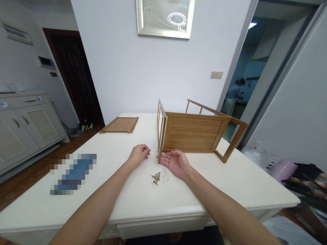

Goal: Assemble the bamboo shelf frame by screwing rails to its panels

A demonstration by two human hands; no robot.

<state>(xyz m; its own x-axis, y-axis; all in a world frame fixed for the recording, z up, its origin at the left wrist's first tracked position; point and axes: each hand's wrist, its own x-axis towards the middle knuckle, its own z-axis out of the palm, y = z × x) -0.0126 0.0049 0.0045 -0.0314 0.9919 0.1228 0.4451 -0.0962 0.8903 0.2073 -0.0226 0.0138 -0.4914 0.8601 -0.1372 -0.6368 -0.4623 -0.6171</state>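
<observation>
I pinch with my left hand [139, 155] a thin, pale, straight rod [154, 150], metal by its look, and the grip is narrow, thumb against fingers. My right hand [177, 164] is wide, palm turned up, its fingers reaching to the foot of the narrow brown wooden end frame [160, 152], and they seem to touch it without closing around it. This end frame belongs to a brown wooden rack with a broad slatted panel [195, 132], which stands at the centre and right of the frame on a white table [107, 204]. I think the rod could slip sideways, because only fingertips hold it and I cannot tell if its tip is seated. The rack could also turn or slide if the rod pushes hard, since my open palm gives little hold. The gold-coloured metal screws [155, 177], lying on a clear plastic bag [165, 174] at the lower centre, are near my right wrist, so a careless movement could scatter them. The panel stands on its long edge, its broad face towards me, and its long axis runs from the centre to the right of the frame, nearly level. The rod lies along almost the same direction, its tip pointing right, at the end frame.
</observation>
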